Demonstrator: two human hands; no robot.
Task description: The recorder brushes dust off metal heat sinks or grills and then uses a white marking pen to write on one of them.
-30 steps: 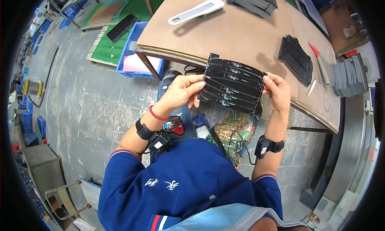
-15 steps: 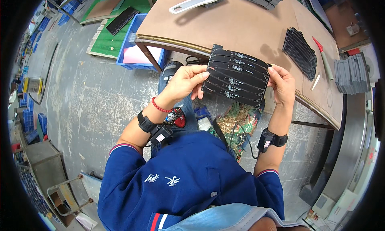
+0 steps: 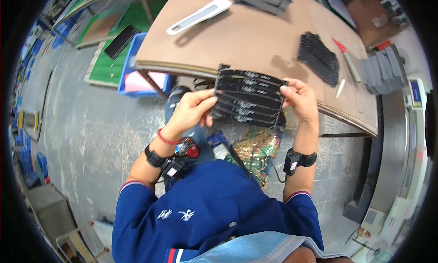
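Between my two hands is a thin black circuit board panel (image 3: 249, 97), split into several long slightly bowed strips with small white printing. My left hand (image 3: 194, 109) pinches its left edge between thumb and fingers. On the opposite edge, my right hand (image 3: 302, 100) grips it the same way. The panel is held up in front of the table's near edge, above my lap, and motion blurs it a little. Beyond my right hand, a stack of similar black panels (image 3: 318, 58) lies on the brown table (image 3: 255, 44).
A white-handled brush (image 3: 200, 16) lies at the table's far left, near another dark stack (image 3: 263, 0). At the right are a red-tipped tool (image 3: 348, 60), a white stick (image 3: 340, 88) and grey stacked pieces (image 3: 384, 71). A blue bin (image 3: 130, 57) stands below the table's left side.
The whole view has shifted, so the table and its things appear farther left. Both hands keep the same hold on the circuit board panel, which looks slightly lower in the picture.
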